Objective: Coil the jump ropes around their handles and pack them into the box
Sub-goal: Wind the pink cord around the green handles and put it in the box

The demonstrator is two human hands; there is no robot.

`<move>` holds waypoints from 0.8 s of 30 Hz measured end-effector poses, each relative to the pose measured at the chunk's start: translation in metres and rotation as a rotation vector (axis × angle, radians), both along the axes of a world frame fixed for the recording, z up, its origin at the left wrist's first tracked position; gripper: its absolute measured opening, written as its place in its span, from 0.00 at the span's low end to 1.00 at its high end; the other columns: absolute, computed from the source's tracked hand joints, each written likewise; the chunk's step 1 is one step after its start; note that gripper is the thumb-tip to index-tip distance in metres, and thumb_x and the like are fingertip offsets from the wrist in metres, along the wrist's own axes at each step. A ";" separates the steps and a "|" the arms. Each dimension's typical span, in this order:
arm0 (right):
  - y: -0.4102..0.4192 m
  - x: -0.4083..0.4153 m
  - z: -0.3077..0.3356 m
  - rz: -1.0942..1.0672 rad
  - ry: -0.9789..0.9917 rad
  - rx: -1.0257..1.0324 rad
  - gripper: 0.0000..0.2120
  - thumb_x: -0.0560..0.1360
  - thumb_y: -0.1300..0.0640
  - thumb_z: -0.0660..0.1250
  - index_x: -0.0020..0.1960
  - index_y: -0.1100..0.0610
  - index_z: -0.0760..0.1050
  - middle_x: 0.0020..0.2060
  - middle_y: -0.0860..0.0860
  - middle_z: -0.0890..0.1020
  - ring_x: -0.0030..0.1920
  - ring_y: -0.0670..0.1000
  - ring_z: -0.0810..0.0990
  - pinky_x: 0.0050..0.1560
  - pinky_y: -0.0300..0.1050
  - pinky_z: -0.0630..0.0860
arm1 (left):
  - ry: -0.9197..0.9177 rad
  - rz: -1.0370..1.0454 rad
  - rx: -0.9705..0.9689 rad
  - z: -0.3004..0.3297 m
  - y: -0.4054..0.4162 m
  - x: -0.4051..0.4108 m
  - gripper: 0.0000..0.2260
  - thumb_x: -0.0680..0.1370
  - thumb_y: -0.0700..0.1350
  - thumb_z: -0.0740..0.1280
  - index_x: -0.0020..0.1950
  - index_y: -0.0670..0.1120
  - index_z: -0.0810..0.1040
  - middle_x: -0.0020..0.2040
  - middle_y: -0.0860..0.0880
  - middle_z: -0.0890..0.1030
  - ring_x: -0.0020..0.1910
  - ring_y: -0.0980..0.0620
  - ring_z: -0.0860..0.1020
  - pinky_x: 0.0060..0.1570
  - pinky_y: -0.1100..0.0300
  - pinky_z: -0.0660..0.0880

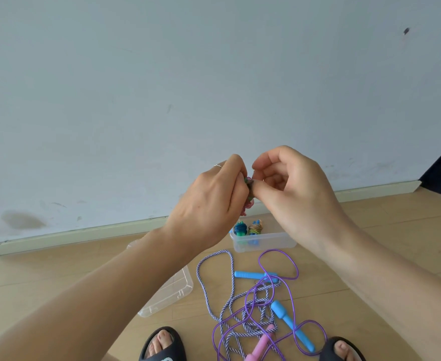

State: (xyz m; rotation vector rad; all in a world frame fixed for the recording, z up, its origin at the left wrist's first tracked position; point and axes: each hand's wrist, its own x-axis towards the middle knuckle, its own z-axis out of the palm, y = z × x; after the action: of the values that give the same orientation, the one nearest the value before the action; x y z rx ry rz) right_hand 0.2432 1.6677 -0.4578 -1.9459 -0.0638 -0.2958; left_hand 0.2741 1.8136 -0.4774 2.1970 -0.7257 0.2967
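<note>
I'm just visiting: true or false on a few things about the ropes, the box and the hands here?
1. Both hands, left hand and right hand, hold a small coiled rope bundle. True.
2. The clear box is empty. False: two coiled ropes sit in it.
3. A purple rope and a striped rope lie tangled on the floor. True.
4. The loose handles on the floor are all pink. False: two blue handles lie there too.
5. The lid covers the box. False: it lies apart.
</note>
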 end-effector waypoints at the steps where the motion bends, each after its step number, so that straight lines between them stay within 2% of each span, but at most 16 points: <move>1: 0.001 -0.001 0.000 0.003 -0.045 -0.023 0.09 0.73 0.66 0.68 0.48 0.53 0.76 0.35 0.43 0.80 0.31 0.45 0.75 0.34 0.33 0.71 | 0.030 0.007 -0.008 0.001 -0.002 0.001 0.07 0.80 0.41 0.53 0.45 0.45 0.68 0.33 0.55 0.77 0.30 0.55 0.78 0.33 0.52 0.77; 3: 0.002 -0.002 -0.001 0.013 -0.125 -0.090 0.09 0.73 0.67 0.67 0.48 0.54 0.75 0.31 0.37 0.76 0.28 0.45 0.68 0.31 0.31 0.65 | 0.101 0.017 -0.025 0.003 -0.004 0.001 0.07 0.81 0.39 0.53 0.46 0.44 0.68 0.32 0.53 0.77 0.30 0.55 0.78 0.34 0.52 0.78; 5: 0.003 -0.004 -0.002 0.033 -0.182 -0.152 0.10 0.73 0.68 0.66 0.47 0.54 0.74 0.28 0.33 0.73 0.29 0.45 0.66 0.31 0.31 0.63 | 0.154 0.025 -0.029 0.004 -0.004 0.002 0.07 0.81 0.39 0.53 0.45 0.44 0.69 0.31 0.53 0.78 0.30 0.55 0.78 0.34 0.54 0.79; 7: 0.004 -0.005 -0.004 0.052 -0.217 -0.193 0.11 0.73 0.70 0.66 0.46 0.55 0.74 0.29 0.31 0.72 0.29 0.45 0.65 0.31 0.30 0.63 | 0.180 0.035 -0.027 0.005 -0.002 0.001 0.08 0.81 0.39 0.54 0.44 0.45 0.69 0.30 0.53 0.77 0.28 0.55 0.77 0.31 0.59 0.76; 9: 0.004 -0.005 -0.006 0.064 -0.240 -0.222 0.11 0.72 0.70 0.66 0.46 0.54 0.74 0.28 0.35 0.71 0.29 0.46 0.64 0.30 0.33 0.63 | 0.236 0.047 -0.059 0.005 -0.001 0.000 0.09 0.81 0.38 0.54 0.43 0.45 0.70 0.29 0.52 0.77 0.27 0.55 0.77 0.30 0.63 0.74; 11: 0.002 -0.004 -0.007 0.073 -0.260 -0.243 0.11 0.73 0.69 0.66 0.45 0.53 0.73 0.26 0.43 0.66 0.29 0.46 0.64 0.31 0.35 0.64 | 0.306 0.054 -0.114 0.006 -0.002 0.000 0.10 0.81 0.38 0.54 0.43 0.44 0.71 0.29 0.51 0.78 0.27 0.53 0.78 0.30 0.61 0.76; 13: 0.000 -0.001 -0.006 0.082 -0.248 -0.252 0.10 0.73 0.69 0.67 0.45 0.54 0.73 0.25 0.46 0.62 0.29 0.46 0.65 0.31 0.33 0.64 | 0.360 0.059 -0.147 0.004 -0.002 0.002 0.11 0.81 0.38 0.53 0.43 0.43 0.72 0.30 0.50 0.78 0.28 0.51 0.79 0.32 0.58 0.78; 15: -0.003 0.003 -0.007 0.095 -0.166 -0.265 0.08 0.73 0.66 0.68 0.44 0.54 0.73 0.25 0.48 0.67 0.28 0.46 0.67 0.32 0.33 0.64 | 0.398 0.049 -0.162 0.002 -0.001 0.002 0.11 0.81 0.39 0.53 0.45 0.43 0.72 0.32 0.49 0.79 0.30 0.51 0.79 0.35 0.56 0.79; 17: -0.008 0.008 -0.010 0.107 -0.074 -0.228 0.08 0.74 0.64 0.69 0.45 0.52 0.73 0.31 0.50 0.76 0.30 0.47 0.72 0.34 0.35 0.69 | 0.447 0.026 -0.193 -0.002 -0.002 0.003 0.10 0.82 0.40 0.53 0.47 0.42 0.72 0.35 0.48 0.81 0.31 0.51 0.79 0.38 0.55 0.79; 19: -0.011 0.011 -0.013 0.101 -0.007 -0.112 0.07 0.75 0.63 0.69 0.47 0.52 0.74 0.40 0.48 0.81 0.38 0.49 0.79 0.44 0.44 0.78 | 0.526 0.033 -0.262 -0.007 -0.005 0.007 0.09 0.83 0.41 0.53 0.49 0.41 0.71 0.36 0.47 0.81 0.33 0.49 0.80 0.43 0.50 0.80; 21: -0.014 0.015 -0.015 0.043 0.034 0.016 0.05 0.77 0.60 0.68 0.49 0.52 0.74 0.45 0.48 0.81 0.43 0.49 0.82 0.51 0.50 0.80 | 0.627 0.056 -0.347 -0.012 -0.011 0.013 0.09 0.82 0.44 0.55 0.49 0.42 0.71 0.39 0.44 0.82 0.37 0.44 0.81 0.49 0.43 0.81; 24: -0.021 0.026 -0.019 -0.109 0.099 0.215 0.03 0.78 0.59 0.65 0.52 0.56 0.73 0.51 0.52 0.79 0.42 0.50 0.84 0.50 0.53 0.83 | 0.803 0.091 -0.462 -0.020 -0.023 0.020 0.08 0.82 0.43 0.56 0.50 0.41 0.72 0.43 0.41 0.83 0.39 0.44 0.81 0.53 0.42 0.80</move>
State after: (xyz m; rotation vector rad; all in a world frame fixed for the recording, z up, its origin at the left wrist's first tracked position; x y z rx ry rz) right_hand 0.2696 1.6470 -0.4767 -1.7499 0.1345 -0.2661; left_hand 0.2945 1.7909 -0.4972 1.6899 -0.0889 -0.3403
